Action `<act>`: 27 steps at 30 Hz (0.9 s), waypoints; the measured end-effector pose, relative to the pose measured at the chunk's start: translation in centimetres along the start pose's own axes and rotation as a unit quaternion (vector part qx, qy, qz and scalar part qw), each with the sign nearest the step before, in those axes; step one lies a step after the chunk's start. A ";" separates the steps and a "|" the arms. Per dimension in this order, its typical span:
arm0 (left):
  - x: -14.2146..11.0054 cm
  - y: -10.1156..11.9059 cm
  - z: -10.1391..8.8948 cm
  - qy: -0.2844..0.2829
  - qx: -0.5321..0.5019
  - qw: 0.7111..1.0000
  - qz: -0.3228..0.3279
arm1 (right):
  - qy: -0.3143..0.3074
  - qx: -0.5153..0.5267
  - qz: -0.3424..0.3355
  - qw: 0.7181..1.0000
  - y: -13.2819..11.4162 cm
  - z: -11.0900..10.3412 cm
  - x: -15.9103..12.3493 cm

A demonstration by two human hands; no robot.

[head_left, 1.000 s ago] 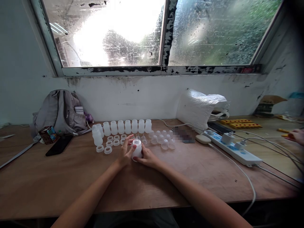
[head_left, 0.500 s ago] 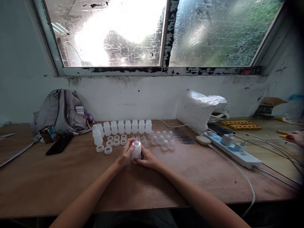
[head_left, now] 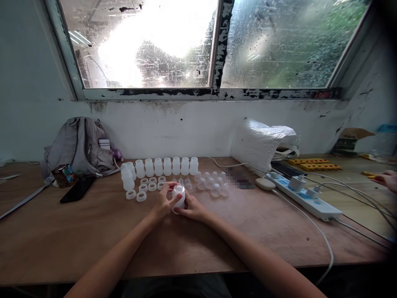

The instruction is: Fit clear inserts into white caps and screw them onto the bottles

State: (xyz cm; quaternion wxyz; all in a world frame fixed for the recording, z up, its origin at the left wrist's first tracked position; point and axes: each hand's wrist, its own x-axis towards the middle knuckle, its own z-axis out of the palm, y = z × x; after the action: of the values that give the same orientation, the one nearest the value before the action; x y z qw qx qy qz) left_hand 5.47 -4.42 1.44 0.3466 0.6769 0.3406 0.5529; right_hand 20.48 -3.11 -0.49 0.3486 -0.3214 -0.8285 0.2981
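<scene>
A small translucent white bottle with a clear domed top stands upright between my hands, near the middle of the table. My left hand wraps its left side, thumb across the front and fingers behind the top. On the other side my right hand grips the lower body, with its thumb low at the front. Just beyond lie a few clear teat-like pieces, partly hidden by my hands. White ring collars are set out to the left, and clear domed caps to the right.
Several open translucent bottles line the back. Left are a phone, a small box and a grey backpack. Right are a power strip with cables, a white bag, yellow strips and another person's hand.
My left fingers have shifted slightly around the top of the bottle, so its clear dome shows more fully. My right hand keeps its grip. The other person's hand at far right moved slightly.
</scene>
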 end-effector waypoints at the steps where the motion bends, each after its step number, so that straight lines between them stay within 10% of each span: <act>1: 0.0 0.0 0.0 0.012 0.012 1.000 0.004 | 0.000 0.000 -0.003 1.000 -0.1 0.0 0.0; 11: 0.0 -0.3 0.2 -0.030 -0.171 0.984 -0.051 | -0.002 -0.016 0.007 1.000 -0.4 0.0 0.0; 27: 0.6 0.4 -1.2 -0.024 -0.077 0.996 -0.050 | 0.076 -0.132 0.024 0.988 -0.3 0.5 -0.3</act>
State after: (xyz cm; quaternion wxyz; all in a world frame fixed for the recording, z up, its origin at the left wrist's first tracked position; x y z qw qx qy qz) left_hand 4.39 -3.98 2.25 0.4328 0.6436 0.3217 0.5431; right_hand 20.17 -3.66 -0.63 0.3577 -0.4063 -0.8236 0.1693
